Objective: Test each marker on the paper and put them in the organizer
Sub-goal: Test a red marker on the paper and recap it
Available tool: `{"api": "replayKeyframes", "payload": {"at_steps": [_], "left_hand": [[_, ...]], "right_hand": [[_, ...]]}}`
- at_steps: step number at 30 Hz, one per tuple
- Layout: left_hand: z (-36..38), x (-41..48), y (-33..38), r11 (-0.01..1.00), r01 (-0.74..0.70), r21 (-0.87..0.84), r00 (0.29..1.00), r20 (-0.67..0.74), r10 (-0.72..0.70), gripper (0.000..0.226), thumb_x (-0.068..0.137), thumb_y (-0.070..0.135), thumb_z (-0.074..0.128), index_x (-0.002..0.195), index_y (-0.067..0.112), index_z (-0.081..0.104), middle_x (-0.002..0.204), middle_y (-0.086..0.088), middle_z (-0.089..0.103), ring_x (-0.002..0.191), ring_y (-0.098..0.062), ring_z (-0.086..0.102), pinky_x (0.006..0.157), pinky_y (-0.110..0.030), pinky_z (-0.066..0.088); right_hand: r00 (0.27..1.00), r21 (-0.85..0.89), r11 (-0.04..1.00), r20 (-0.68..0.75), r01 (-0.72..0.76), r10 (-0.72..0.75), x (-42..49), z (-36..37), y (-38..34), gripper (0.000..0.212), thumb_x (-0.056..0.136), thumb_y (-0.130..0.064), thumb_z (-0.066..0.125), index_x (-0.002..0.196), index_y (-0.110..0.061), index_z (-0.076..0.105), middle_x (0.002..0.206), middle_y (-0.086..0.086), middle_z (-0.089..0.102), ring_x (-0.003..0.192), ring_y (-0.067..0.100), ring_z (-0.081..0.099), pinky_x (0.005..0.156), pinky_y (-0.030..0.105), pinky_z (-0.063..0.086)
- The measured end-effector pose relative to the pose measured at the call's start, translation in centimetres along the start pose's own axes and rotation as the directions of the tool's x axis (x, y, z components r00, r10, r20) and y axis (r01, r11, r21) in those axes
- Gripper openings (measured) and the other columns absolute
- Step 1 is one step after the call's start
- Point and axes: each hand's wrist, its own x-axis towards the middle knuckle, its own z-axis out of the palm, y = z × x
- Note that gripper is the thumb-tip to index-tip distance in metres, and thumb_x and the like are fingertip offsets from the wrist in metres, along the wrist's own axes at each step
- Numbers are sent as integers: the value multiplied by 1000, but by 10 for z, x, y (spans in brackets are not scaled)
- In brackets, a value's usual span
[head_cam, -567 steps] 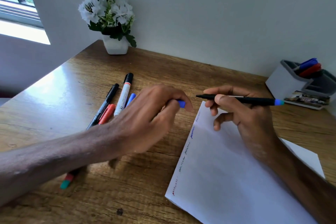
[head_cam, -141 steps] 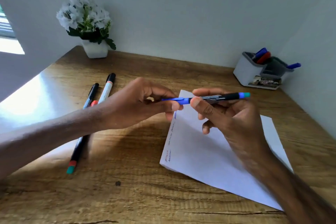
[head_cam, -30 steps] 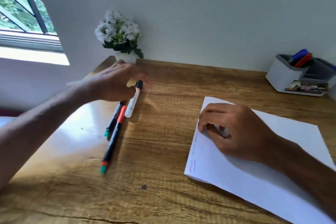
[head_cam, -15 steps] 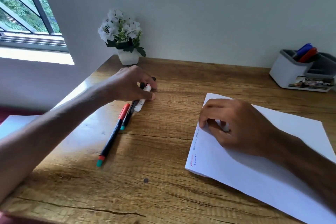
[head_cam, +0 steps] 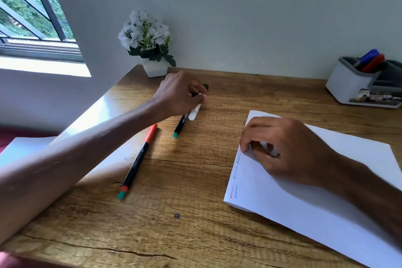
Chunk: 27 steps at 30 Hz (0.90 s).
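My left hand reaches across the wooden desk and closes its fingers on a white marker with a black cap, which still touches the desk. Beside it lies a black pen with a teal end. A longer black pen with a red cap lies nearer to me. My right hand rests curled on the white paper, holding nothing that I can see. Short scribbles in several colours run down the paper's left edge. The white and grey organizer stands at the far right with a blue and a red marker in it.
A white pot of white flowers stands at the back against the wall, just behind my left hand. A window is at the far left. The desk's left edge runs under my left forearm. The wall closes off the back.
My left hand has closed on the white marker and shifted it a little to the right, away from the two black pens. My right hand has stayed on the paper.
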Motion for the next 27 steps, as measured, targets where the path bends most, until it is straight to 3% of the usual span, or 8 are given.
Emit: {"api": "replayKeyframes", "payload": {"at_steps": [4, 6, 11, 14, 17, 21, 24, 27], "left_hand": [[-23, -22, -1, 995, 21, 92, 1000, 0, -21, 29, 87, 31, 77, 114, 21, 74, 109, 3, 75, 83, -4, 63, 72, -21, 52], [-40, -44, -5, 978, 80, 194, 995, 49, -91, 34, 85, 40, 78, 111, 21, 69, 104, 3, 73, 81, -7, 63, 68, -26, 54], [-73, -85, -12, 879, 207, 430, 895, 281, -348, 34, 82, 56, 73, 96, 26, 66, 80, 15, 62, 67, -2, 64, 48, -17, 47], [-73, -77, -7, 904, 239, 354, 892, 289, -349, 20, 85, 41, 77, 91, 23, 73, 79, 10, 63, 60, -5, 65, 42, -14, 47], [-74, -62, 0, 932, 220, 289, 928, 233, -291, 13, 88, 31, 77, 90, 19, 78, 80, 6, 70, 63, -5, 68, 59, -29, 62], [-81, -37, 17, 965, 206, 161, 953, 192, -236, 17, 92, 28, 72, 84, 14, 76, 77, -2, 76, 66, -12, 73, 70, -40, 63], [-82, -26, 37, 973, 202, -107, 966, 186, -180, 19, 90, 29, 74, 81, 13, 76, 75, -5, 77, 75, -22, 76, 78, -46, 63], [-68, -25, 60, 875, 200, -442, 958, 277, -79, 22, 91, 24, 74, 95, 2, 76, 86, -11, 78, 84, -26, 77, 79, -38, 63]], "right_hand": [[1000, 0, 1000, -7, 12, -12, 1, -1, 1, 19, 87, -21, 53, 82, -24, 71, 88, -13, 68, 80, 6, 63, 67, 25, 50], [1000, -14, 1000, -6, 17, -17, 0, -1, 0, 17, 87, -19, 55, 82, -24, 71, 88, -13, 68, 79, 6, 62, 67, 18, 47], [1000, -32, 999, 1, -2, 2, 2, 0, 0, 12, 86, -16, 63, 82, -24, 71, 86, -14, 67, 71, -6, 47, 66, 5, 32], [1000, -26, 1000, 18, -8, 9, 2, -1, 1, 12, 86, -11, 71, 83, -24, 71, 86, -14, 67, 71, -9, 47, 66, 4, 32], [1000, -17, 1000, 20, -23, 24, 1, -3, 0, 15, 84, -9, 73, 82, -24, 72, 86, -15, 67, 73, -14, 48, 65, 4, 32], [998, 50, 998, -34, -42, 44, 1, -5, 3, 15, 82, -8, 73, 81, -23, 75, 85, -15, 70, 75, -12, 54, 66, 5, 37], [985, 142, 986, -137, -84, 103, 2, -6, 9, 21, 81, -6, 65, 81, -23, 77, 86, -14, 74, 79, -1, 65, 61, 14, 49], [950, 247, 956, -229, -155, 213, 1, -7, 13, 26, 84, 3, 65, 84, -19, 79, 89, -11, 77, 84, 5, 70, 62, 24, 55]]}}
